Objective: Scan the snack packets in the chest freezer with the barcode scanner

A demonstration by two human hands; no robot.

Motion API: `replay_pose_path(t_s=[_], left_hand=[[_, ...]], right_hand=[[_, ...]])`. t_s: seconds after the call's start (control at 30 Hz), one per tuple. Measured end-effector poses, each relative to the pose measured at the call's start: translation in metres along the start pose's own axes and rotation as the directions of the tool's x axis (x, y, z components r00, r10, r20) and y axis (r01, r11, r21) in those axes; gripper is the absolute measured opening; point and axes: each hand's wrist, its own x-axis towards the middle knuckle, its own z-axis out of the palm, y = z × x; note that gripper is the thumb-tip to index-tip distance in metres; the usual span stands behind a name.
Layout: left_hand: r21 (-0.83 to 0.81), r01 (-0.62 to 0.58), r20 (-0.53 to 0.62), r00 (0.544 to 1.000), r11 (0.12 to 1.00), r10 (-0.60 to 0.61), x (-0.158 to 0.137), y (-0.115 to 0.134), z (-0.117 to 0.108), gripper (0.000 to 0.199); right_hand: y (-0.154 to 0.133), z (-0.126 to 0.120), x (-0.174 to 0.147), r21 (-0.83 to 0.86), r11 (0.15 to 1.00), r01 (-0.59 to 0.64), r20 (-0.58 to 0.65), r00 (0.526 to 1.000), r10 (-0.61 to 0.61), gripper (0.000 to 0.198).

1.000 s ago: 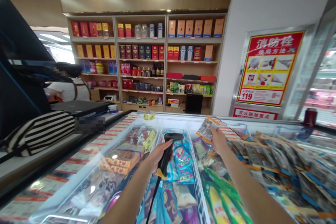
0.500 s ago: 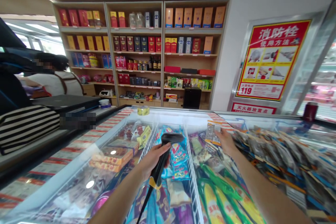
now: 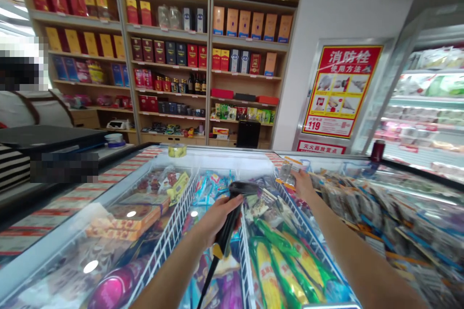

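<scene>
My left hand [image 3: 213, 217] grips a black handheld barcode scanner [image 3: 235, 203] with a yellow band and a cable trailing down. It hovers over the open chest freezer [image 3: 119, 181], above the blue packets in the middle compartment. My right hand [image 3: 302, 184] holds a clear packet with an orange edge [image 3: 286, 174] at the far right of the freezer, beside the wire divider [image 3: 300, 222]. Green and yellow corn packs [image 3: 279, 263] lie below my right arm.
A second glass-topped freezer [image 3: 398, 212] full of packets runs to the right. Shelves of boxed goods [image 3: 203, 58] line the back wall, and a red poster [image 3: 339, 89] hangs beside them. At the left stand a counter with a dark laptop [image 3: 47, 136] and a person behind it.
My right hand has lowered the packet from above the freezer down toward its far right rim. The view has swung right, and the scanner hand stays over the middle compartment.
</scene>
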Motion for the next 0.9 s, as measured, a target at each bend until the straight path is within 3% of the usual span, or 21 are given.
replay_pose_path(t_s=[0.3,0.7,0.9], left_hand=[[0.055,0.04,0.063,0.997,0.998,-0.043,-0.017,-0.01,0.002,0.039],[0.115,0.009,0.036,0.999,0.993,-0.013,-0.019,-0.005,0.003,0.041],[0.145,0.068,0.075,0.994,0.987,-0.079,-0.023,0.0,-0.003,0.042]], right_hand=[[-0.006,0.021,-0.044,0.134,0.99,-0.047,0.05,0.998,0.041,0.028],[-0.008,0.019,-0.039,0.265,0.96,-0.088,0.061,0.995,0.075,0.022],[-0.01,0.021,-0.039,0.384,0.918,-0.094,0.047,0.996,0.082,0.016]])
